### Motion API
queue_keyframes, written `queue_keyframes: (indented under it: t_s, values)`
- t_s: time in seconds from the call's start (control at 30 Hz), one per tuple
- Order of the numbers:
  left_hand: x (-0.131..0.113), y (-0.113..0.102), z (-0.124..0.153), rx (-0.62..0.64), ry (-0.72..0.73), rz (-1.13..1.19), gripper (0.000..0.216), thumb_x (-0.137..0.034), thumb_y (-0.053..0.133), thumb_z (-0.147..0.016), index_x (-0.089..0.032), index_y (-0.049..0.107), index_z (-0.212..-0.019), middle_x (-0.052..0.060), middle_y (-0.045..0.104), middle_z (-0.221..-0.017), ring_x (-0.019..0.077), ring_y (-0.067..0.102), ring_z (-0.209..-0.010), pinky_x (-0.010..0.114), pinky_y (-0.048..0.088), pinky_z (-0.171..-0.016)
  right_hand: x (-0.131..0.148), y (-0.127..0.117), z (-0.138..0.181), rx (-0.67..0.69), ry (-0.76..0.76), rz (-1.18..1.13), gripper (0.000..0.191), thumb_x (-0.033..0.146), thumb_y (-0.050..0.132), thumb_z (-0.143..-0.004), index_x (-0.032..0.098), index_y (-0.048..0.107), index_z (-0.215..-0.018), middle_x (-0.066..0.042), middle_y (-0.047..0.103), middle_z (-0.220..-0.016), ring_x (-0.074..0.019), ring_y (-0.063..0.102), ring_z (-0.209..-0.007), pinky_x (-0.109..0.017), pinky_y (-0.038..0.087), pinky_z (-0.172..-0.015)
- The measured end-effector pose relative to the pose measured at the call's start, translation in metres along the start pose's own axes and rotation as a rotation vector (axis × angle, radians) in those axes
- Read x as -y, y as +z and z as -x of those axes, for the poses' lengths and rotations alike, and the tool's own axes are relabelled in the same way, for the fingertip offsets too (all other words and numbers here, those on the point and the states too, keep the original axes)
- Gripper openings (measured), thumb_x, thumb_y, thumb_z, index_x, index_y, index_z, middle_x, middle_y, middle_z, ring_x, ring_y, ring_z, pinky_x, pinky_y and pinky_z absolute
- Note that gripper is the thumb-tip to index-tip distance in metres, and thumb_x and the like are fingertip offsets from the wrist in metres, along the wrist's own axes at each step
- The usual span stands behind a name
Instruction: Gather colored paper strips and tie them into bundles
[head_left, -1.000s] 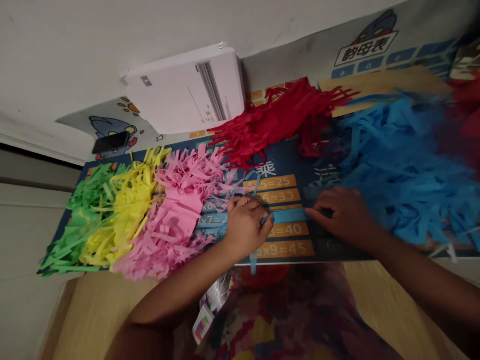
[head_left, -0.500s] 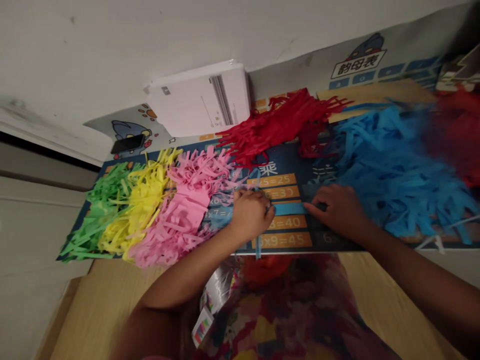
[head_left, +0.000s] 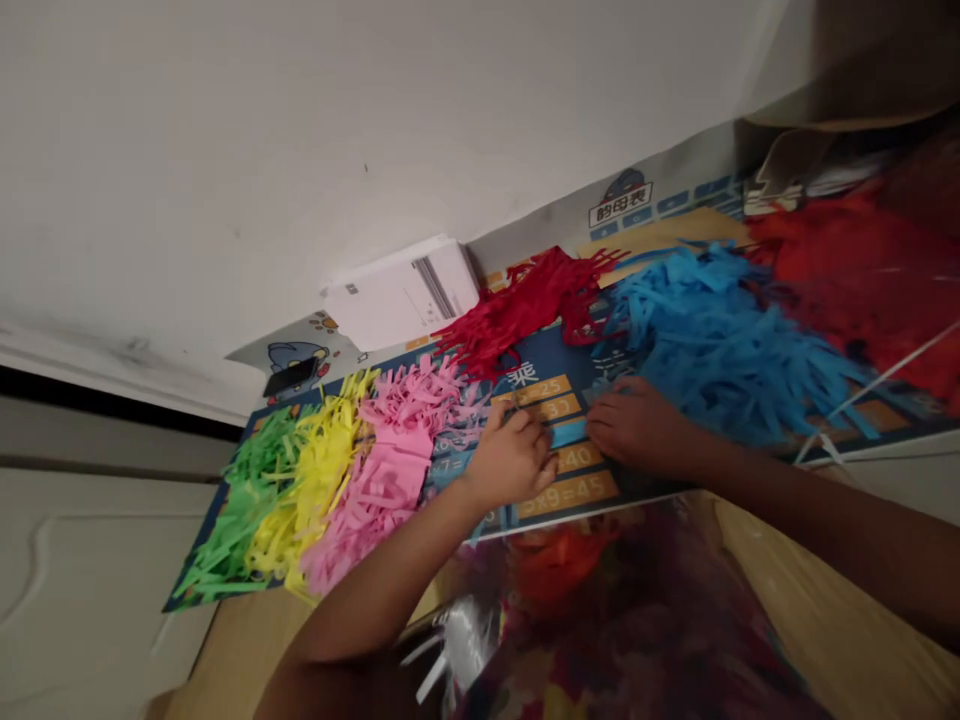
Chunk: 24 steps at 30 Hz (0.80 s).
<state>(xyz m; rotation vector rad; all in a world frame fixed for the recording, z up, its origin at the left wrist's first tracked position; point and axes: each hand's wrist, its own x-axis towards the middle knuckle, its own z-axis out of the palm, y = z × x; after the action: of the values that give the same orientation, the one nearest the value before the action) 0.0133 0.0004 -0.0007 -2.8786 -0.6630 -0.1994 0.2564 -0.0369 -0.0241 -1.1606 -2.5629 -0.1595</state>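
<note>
A narrow blue paper strip [head_left: 568, 433] lies on the printed chart, stretched between my two hands. My left hand [head_left: 514, 455] has its fingers curled at the strip's left end. My right hand [head_left: 634, 425] is closed at the other end, its fingertips pressed together and partly hidden. Left of my left hand spreads a bunch of pink fringed paper [head_left: 390, 455], with pale blue fringe beside it. A large heap of blue fringed paper [head_left: 720, 350] sits just beyond my right hand. Behind both hands rests red fringed paper [head_left: 525, 310].
Yellow fringed paper [head_left: 322, 470] and green fringed paper [head_left: 259, 490] lie at the left end. A dark phone [head_left: 291, 376] and a white pack [head_left: 401, 300] are by the wall. More red paper [head_left: 862, 280] is at the right, near a white string [head_left: 900, 370].
The view has shifted, so the table appears lower and tilted. Both hands remain at the strip; less of it shows between them now, and my left fingers look more curled.
</note>
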Motion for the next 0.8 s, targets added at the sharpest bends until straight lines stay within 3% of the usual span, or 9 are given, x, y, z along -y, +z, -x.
queue_keyframes:
  t_s: [0.13,0.3,0.4,0.53,0.8]
  values:
    - [-0.004,0.003,-0.008,-0.041,-0.033,-0.064,0.027,-0.038,0.054,-0.095,-0.017,0.069,-0.086,0.007,0.071,-0.084,0.0248,0.058,-0.092,0.054,0.030,-0.102,-0.011,0.007,-0.008,-0.066,0.092,-0.026,0.016,0.017,0.059,-0.089,0.019,0.067,-0.075,-0.004,0.070,-0.077,-0.0203,0.056,-0.081,-0.040,0.025,-0.085]
    - [-0.003,0.015,-0.003,-0.143,-0.083,-0.089,0.019,-0.026,0.058,-0.095,-0.019,0.068,-0.080,0.003,0.070,-0.078,0.0216,0.059,-0.088,0.053,0.030,-0.101,0.007,0.003,-0.012,-0.087,0.061,0.066,0.006,0.020,0.063,-0.089,0.019,0.068,-0.088,-0.006,0.070,-0.088,-0.0243,0.054,-0.093,-0.040,0.027,-0.086]
    - [-0.005,0.017,0.010,-0.181,-0.073,-0.082,0.012,-0.021,0.060,-0.096,-0.020,0.070,-0.088,0.002,0.071,-0.080,0.0209,0.060,-0.092,0.050,0.030,-0.101,0.010,0.006,-0.003,-0.137,-0.015,0.120,0.012,0.013,0.060,-0.091,0.019,0.068,-0.084,-0.005,0.069,-0.081,-0.0236,0.054,-0.092,-0.040,0.027,-0.086]
    - [-0.004,0.018,0.028,-0.196,-0.076,0.038,0.015,-0.020,0.058,-0.097,-0.023,0.072,-0.103,0.001,0.076,-0.097,0.0193,0.061,-0.098,0.044,0.035,-0.098,-0.004,0.008,0.014,-0.146,-0.017,0.088,0.019,0.011,0.054,-0.095,0.021,0.071,-0.092,-0.004,0.073,-0.090,-0.0234,0.056,-0.096,-0.039,0.028,-0.086]
    - [0.004,0.017,0.028,-0.130,-0.466,0.546,0.020,-0.034,0.062,-0.095,-0.025,0.077,-0.086,0.003,0.076,-0.087,0.0196,0.065,-0.088,0.039,0.042,-0.086,-0.027,0.015,0.016,-0.016,0.248,-0.269,0.021,0.031,0.060,-0.096,0.022,0.074,-0.083,-0.005,0.072,-0.093,-0.0210,0.061,-0.089,-0.035,0.031,-0.077]
